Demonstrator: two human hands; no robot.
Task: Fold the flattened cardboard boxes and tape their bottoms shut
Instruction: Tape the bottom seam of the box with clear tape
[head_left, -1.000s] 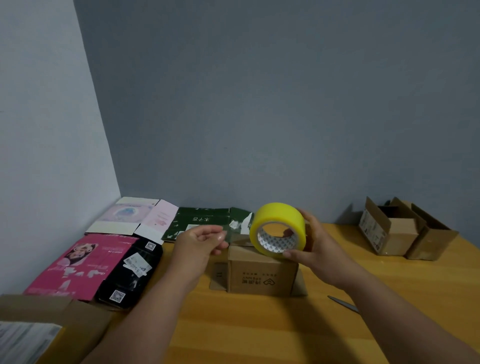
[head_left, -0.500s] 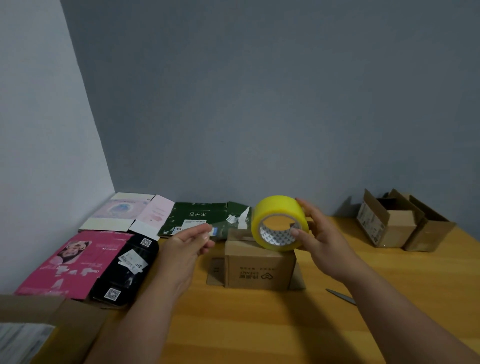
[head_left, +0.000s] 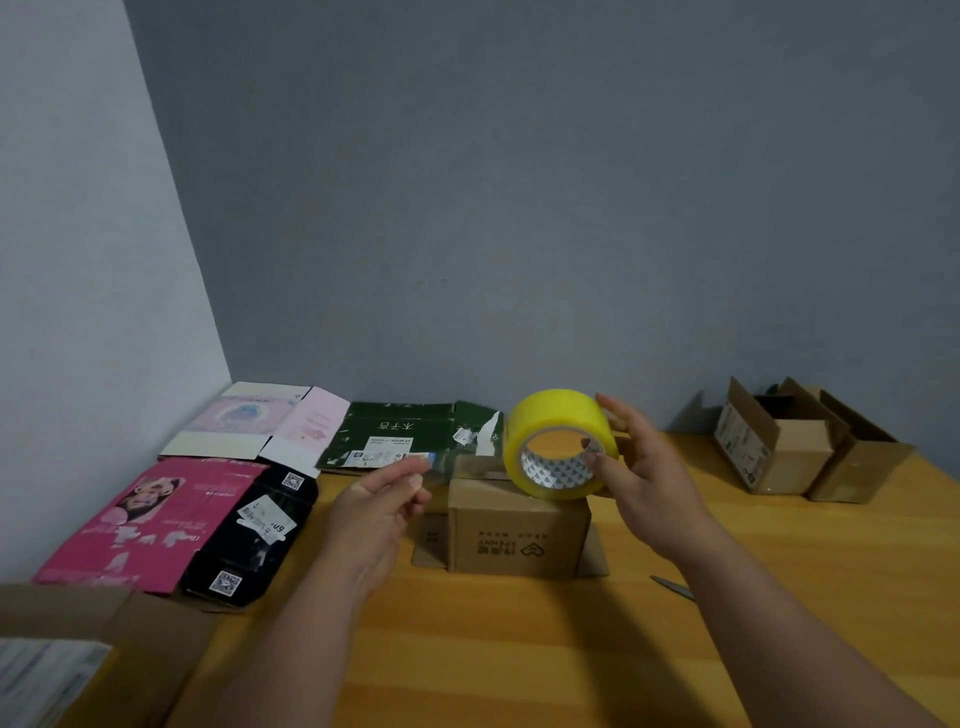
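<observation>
A small brown cardboard box (head_left: 519, 535) stands upside down in the middle of the wooden table (head_left: 519, 654), with its flaps spread at the base. My right hand (head_left: 644, 478) holds a roll of yellow tape (head_left: 558, 415) on top of the box, thumb in the core. My left hand (head_left: 374, 509) is just left of the box, with its fingertips pinching the clear tape end drawn out from the roll. Flattened boxes lie at the left: a pink one (head_left: 150, 519), a black one (head_left: 254, 540), a green one (head_left: 395, 431) and a pale pink one (head_left: 260, 421).
Two folded brown boxes (head_left: 779, 452) stand open at the back right. The tip of a pair of scissors (head_left: 672, 587) shows beside my right forearm. A larger cardboard piece (head_left: 93, 639) fills the near left corner. Grey walls close off the back and left.
My left hand has drawn away to the left of the roll, pulling the tape end with it. The roll stays on the box in my right hand. The view has shifted slightly.
</observation>
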